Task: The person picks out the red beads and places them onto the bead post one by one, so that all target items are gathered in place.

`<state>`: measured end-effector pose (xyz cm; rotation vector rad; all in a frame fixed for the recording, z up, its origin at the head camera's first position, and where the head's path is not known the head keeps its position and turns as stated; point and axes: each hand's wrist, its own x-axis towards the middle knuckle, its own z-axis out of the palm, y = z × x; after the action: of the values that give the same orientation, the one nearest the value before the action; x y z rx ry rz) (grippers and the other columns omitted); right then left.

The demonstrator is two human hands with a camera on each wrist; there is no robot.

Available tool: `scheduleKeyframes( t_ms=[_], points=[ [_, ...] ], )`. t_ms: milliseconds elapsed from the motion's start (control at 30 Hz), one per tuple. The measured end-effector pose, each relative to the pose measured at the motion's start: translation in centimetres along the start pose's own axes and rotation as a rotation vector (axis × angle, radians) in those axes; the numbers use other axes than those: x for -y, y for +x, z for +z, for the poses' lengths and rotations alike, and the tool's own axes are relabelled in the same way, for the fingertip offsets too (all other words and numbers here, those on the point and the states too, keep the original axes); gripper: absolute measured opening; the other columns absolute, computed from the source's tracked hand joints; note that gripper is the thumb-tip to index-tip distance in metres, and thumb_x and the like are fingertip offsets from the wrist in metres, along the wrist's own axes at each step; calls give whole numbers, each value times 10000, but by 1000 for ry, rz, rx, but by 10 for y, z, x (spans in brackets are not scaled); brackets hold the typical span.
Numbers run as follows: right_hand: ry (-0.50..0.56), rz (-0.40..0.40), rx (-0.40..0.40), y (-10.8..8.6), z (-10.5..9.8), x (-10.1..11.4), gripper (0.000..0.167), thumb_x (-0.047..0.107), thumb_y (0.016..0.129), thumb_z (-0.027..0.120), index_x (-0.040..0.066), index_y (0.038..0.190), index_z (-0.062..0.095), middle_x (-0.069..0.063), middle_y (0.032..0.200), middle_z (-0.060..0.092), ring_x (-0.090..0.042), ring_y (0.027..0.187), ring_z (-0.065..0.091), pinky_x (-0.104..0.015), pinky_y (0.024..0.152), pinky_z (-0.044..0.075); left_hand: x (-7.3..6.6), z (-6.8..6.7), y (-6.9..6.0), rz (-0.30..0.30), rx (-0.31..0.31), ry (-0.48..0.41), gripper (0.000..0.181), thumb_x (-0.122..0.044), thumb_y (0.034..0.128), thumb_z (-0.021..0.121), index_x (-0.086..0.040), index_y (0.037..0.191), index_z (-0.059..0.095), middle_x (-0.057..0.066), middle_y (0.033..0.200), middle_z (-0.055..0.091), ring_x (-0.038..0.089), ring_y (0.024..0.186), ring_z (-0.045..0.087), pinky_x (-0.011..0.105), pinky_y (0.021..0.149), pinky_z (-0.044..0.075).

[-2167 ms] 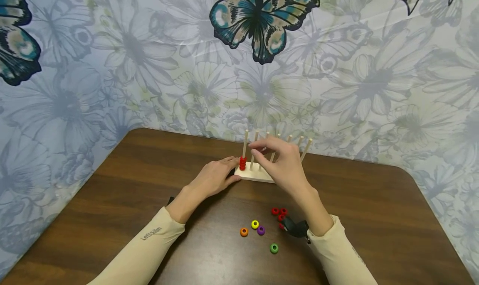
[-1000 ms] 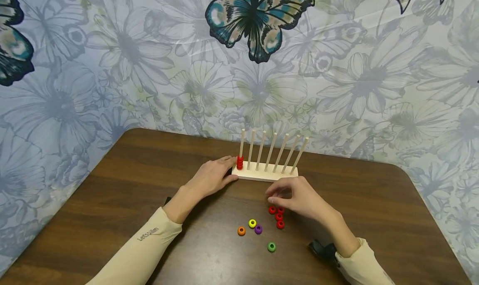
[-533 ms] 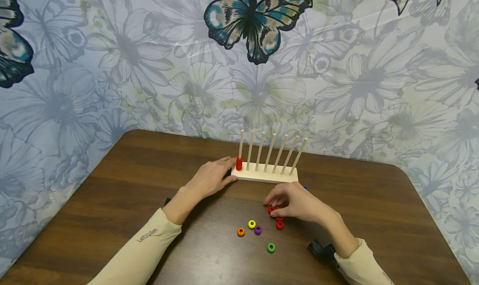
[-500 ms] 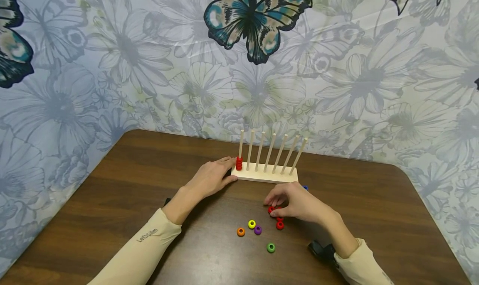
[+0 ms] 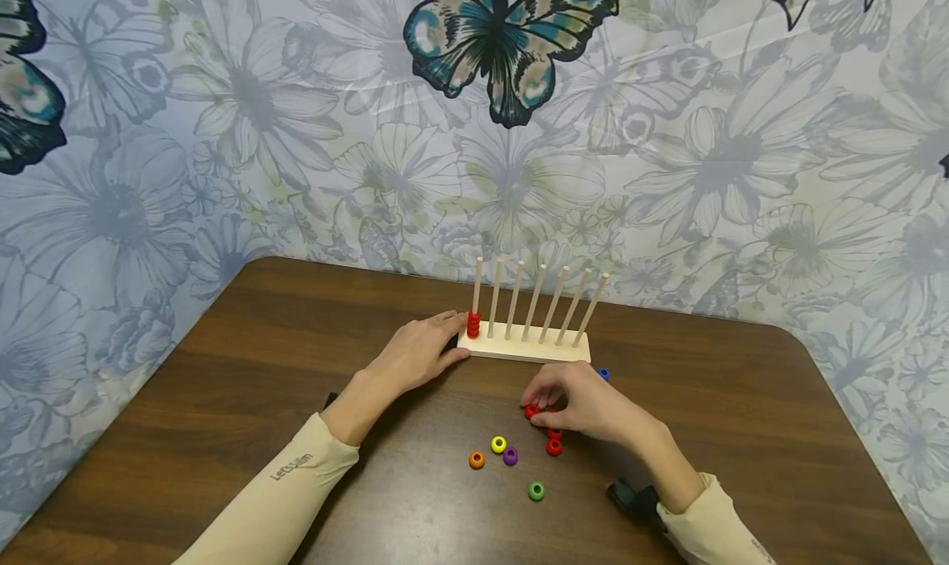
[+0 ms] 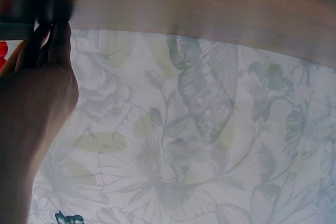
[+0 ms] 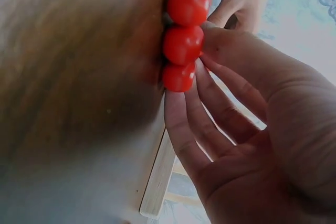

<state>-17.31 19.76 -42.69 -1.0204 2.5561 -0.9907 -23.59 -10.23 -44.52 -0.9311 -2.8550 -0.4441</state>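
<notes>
A pale wooden stand with several upright pegs sits towards the back of the table. Red beads are stacked on its leftmost peg. My left hand grips the stand's left end, thumb in front and fingers behind. Just in front of the stand, my right hand pinches a red bead between thumb and fingers, low over the table. More red beads lie under and beside that hand, partly hidden. In the right wrist view, three red beads line up at the fingertips.
Loose beads lie on the brown table: yellow, orange, purple and green. A blue bead shows behind the right hand. A patterned wall covering stands behind the table.
My right hand has come down from the pegs to the red beads and pinched one, shifting it slightly left and away from me. My left hand stays at the stand.
</notes>
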Motion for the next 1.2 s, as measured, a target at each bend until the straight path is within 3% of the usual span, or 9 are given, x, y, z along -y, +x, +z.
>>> scheduleKeyframes(
  t_ms=[233, 533, 900, 1100, 1200],
  points=[
    [13, 8, -57, 5, -1, 5, 171, 130, 895, 858, 192, 1042, 796, 117, 960, 745, -38, 856, 690, -307, 796, 607, 0, 1, 1, 6, -7, 16, 603, -392, 1017, 706, -39, 1492, 589, 181, 1471, 632, 360, 1292, 665, 549, 999, 576],
    [25, 16, -187, 20, -19, 20, 191, 102, 872, 874, 142, 1046, 804, 88, 949, 744, -58, 851, 701, -365, 813, 630, 0, -2, 3, 7, -21, 21, 598, -380, 1005, 725, -42, 1481, 600, 188, 1456, 642, 386, 1193, 713, 549, 976, 586],
    [69, -73, -445, 43, -40, 52, 220, 80, 880, 863, 153, 1081, 808, 69, 1010, 764, -91, 862, 736, -344, 806, 636, 1, -1, 2, -3, -13, 4, 594, -376, 1005, 725, -51, 1484, 596, 184, 1457, 641, 367, 1248, 690, 532, 1009, 576],
    [45, -112, -566, 59, -51, 68, 216, 84, 886, 859, 137, 1090, 810, 42, 996, 774, -108, 845, 743, -449, 772, 641, 1, 0, 1, 37, -74, 12, 590, -354, 979, 762, -14, 1442, 628, 205, 1365, 697, 358, 1093, 756, 491, 933, 613],
    [44, -133, -633, 66, -53, 76, 218, 86, 895, 851, 122, 1106, 809, 19, 989, 780, -126, 853, 744, -447, 783, 643, 0, 0, 1, 53, -93, 14, 590, -356, 974, 768, -2, 1428, 638, 213, 1343, 707, 359, 1069, 763, 486, 917, 619]
  ],
)
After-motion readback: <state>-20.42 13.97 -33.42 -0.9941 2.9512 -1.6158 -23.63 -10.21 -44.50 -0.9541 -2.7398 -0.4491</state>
